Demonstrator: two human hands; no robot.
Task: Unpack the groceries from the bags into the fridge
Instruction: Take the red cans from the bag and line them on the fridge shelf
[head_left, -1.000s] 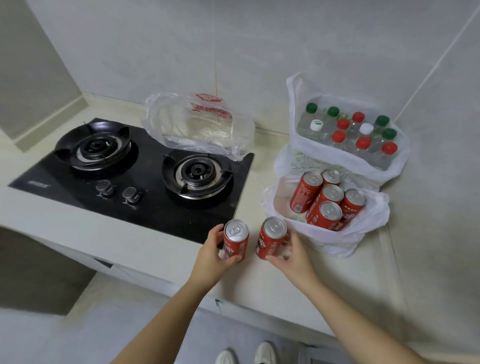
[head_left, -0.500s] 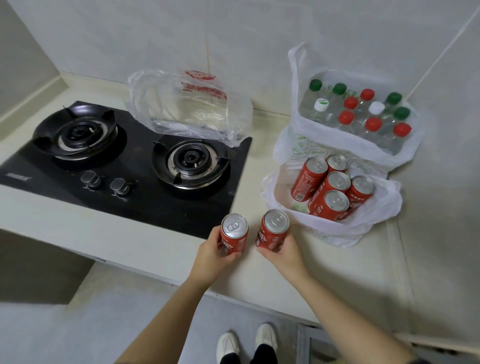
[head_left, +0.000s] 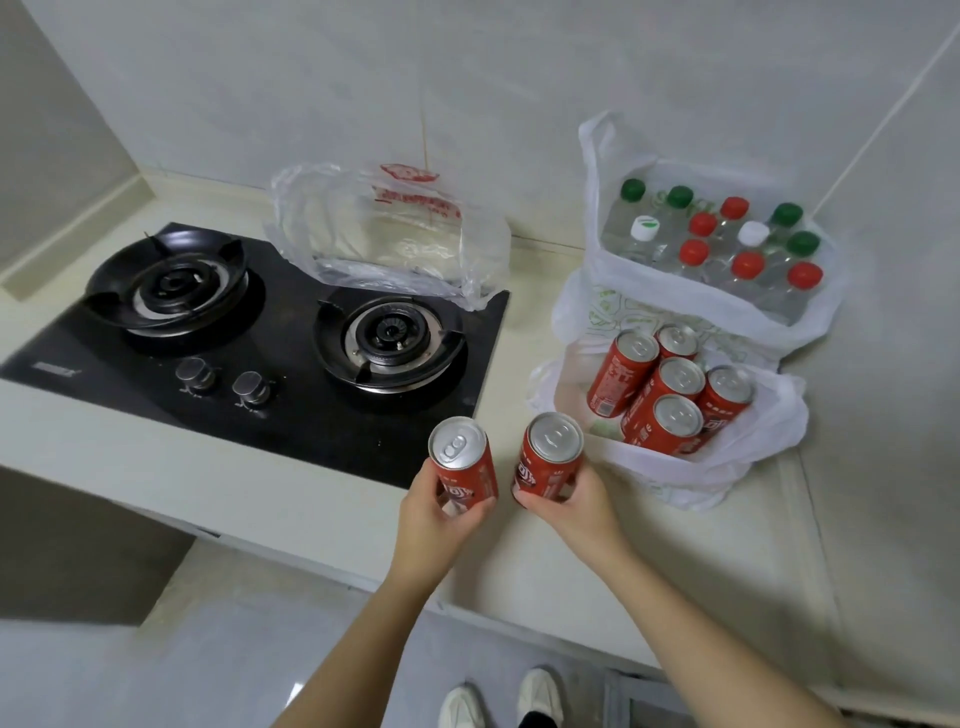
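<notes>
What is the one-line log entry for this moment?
left hand: holds left can | right hand: holds right can | front bag: five cans inside | back bag: bottles | fridge: not in view

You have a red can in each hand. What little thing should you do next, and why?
Probably turn away from the counter and carry both to the fridge, which is out of view. The left hand grips one red can and the right hand grips a second red can, so neither is free for the five cans in the white bag.
</notes>
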